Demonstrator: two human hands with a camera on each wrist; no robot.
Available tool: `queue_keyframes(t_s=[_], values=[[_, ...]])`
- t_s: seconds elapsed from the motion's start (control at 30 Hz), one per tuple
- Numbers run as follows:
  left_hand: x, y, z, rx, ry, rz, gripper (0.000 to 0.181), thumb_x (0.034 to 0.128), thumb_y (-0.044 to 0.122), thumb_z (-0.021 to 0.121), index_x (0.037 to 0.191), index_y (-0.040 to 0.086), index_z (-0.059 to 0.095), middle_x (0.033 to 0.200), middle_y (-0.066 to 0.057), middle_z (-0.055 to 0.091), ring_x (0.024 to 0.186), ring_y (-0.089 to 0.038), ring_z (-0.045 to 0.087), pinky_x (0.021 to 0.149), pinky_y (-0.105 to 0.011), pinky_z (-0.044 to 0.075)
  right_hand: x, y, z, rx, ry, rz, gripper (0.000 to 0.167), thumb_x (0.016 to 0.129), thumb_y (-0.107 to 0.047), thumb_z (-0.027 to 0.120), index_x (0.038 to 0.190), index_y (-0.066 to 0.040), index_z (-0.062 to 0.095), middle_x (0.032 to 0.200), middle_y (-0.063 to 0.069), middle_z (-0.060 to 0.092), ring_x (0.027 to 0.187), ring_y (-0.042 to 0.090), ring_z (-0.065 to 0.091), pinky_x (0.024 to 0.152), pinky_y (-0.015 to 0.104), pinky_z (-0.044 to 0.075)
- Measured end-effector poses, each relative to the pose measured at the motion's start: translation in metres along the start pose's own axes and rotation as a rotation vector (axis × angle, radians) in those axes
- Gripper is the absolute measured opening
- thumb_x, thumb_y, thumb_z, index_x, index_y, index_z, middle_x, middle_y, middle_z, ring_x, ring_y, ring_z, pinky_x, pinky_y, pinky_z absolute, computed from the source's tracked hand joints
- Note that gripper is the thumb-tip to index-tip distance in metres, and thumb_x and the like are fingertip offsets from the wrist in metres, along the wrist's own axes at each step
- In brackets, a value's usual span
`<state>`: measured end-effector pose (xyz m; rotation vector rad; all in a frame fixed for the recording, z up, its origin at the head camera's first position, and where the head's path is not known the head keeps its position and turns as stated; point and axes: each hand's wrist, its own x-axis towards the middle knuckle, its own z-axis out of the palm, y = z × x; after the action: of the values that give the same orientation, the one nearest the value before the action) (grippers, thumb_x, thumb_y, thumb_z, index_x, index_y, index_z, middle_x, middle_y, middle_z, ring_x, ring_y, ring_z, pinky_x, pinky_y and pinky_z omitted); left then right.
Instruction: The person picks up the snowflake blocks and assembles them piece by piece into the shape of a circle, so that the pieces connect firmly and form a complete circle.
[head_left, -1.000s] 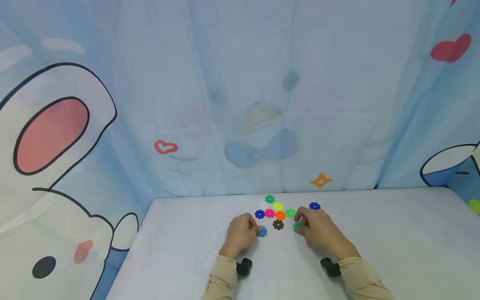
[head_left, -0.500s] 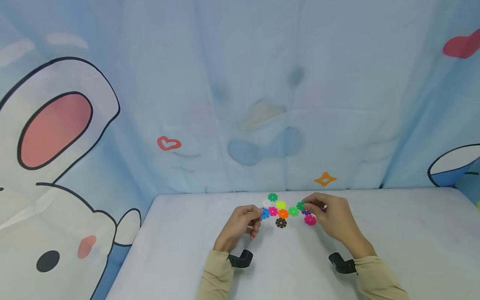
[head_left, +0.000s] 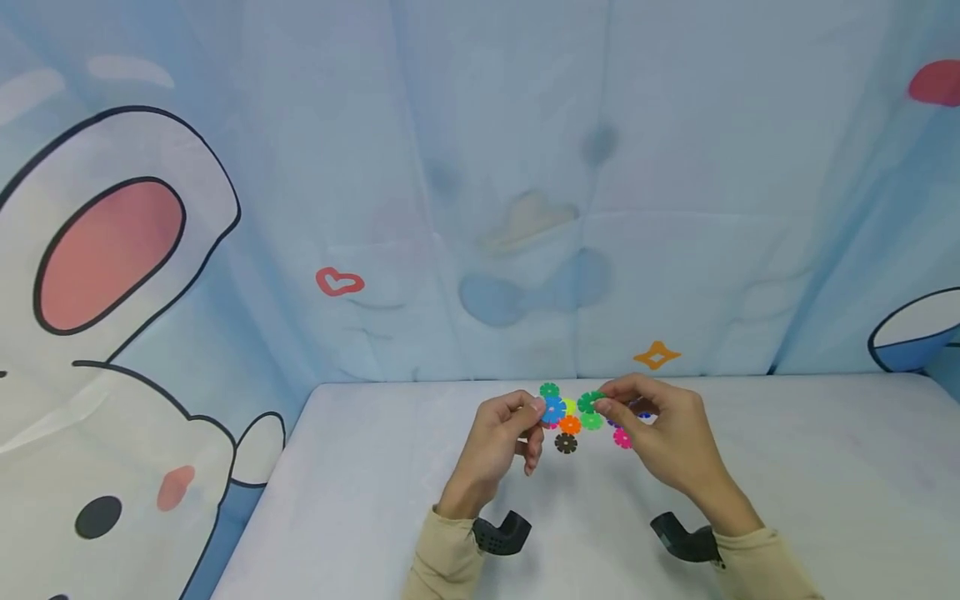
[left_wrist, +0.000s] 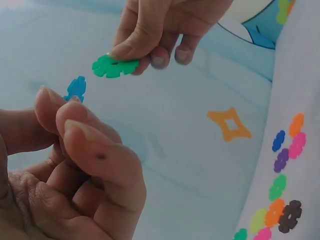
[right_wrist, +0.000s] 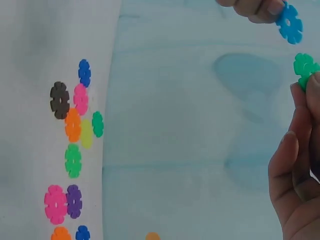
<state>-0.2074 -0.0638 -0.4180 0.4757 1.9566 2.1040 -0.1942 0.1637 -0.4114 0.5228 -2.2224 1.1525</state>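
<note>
My left hand pinches a light blue notched disc between thumb and finger, above the table. Across from it, my right hand holds a green notched disc by its edge. A small gap separates the two discs in the left wrist view, where the blue one stands nearly edge-on and the green one lies flatter. In the right wrist view the blue disc is just above the green disc, not touching it.
On the white table beneath and behind the hands lie several loose discs, among them a black, an orange, a light green and a pink one. A patterned curtain hangs behind the table.
The blue and green discs have been lifted off the table, one in each hand. Over the last half second both have come closer together, the blue moving right and the green left.
</note>
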Motion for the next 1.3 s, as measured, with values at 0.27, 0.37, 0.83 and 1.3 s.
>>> queue_keyframes(t_s=[0.27, 0.37, 0.83, 1.3], values=[[-0.01, 0.015, 0.014, 0.015, 0.026, 0.091, 0.035, 0.1113, 0.021, 0.055, 0.098, -0.011, 0.057, 0.062, 0.001, 0.05, 0.049, -0.009, 0.047, 0.048, -0.021, 0.047, 0.0, -0.012, 0.001, 0.036, 0.013, -0.074, 0.024, 0.081, 0.005, 0.087, 0.095, -0.011, 0.077, 0.079, -0.009, 0.072, 0.067, 0.002, 0.06, 0.067, 0.013, 0.05], [-0.012, 0.018, 0.017, 0.038, 0.049, 0.114, 0.036, 0.1113, 0.021, 0.055, 0.098, -0.013, 0.058, 0.061, 0.0, 0.05, 0.048, -0.008, 0.048, 0.047, -0.021, 0.048, 0.0, -0.015, 0.001, 0.03, 0.036, -0.137, 0.029, 0.077, 0.008, 0.088, 0.095, -0.012, 0.077, 0.079, -0.01, 0.071, 0.066, 0.002, 0.058, 0.066, 0.013, 0.049], [-0.018, 0.022, 0.024, 0.057, 0.047, 0.147, 0.036, 0.1095, 0.02, 0.059, 0.09, -0.01, 0.057, 0.058, 0.001, 0.051, 0.045, -0.009, 0.052, 0.046, -0.021, 0.05, -0.002, -0.032, 0.004, -0.08, 0.146, -0.325, 0.028, 0.072, 0.018, 0.082, 0.085, -0.006, 0.074, 0.077, 0.001, 0.069, 0.069, 0.011, 0.056, 0.064, 0.014, 0.048], [-0.014, 0.021, 0.024, 0.035, 0.044, 0.165, 0.031, 0.1099, 0.016, 0.057, 0.093, -0.01, 0.058, 0.06, -0.019, 0.058, 0.049, -0.01, 0.061, 0.051, -0.023, 0.057, -0.001, -0.027, 0.01, -0.088, 0.197, -0.372, 0.036, 0.065, 0.018, 0.087, 0.093, -0.004, 0.078, 0.08, 0.003, 0.074, 0.069, 0.014, 0.059, 0.062, 0.017, 0.048]])
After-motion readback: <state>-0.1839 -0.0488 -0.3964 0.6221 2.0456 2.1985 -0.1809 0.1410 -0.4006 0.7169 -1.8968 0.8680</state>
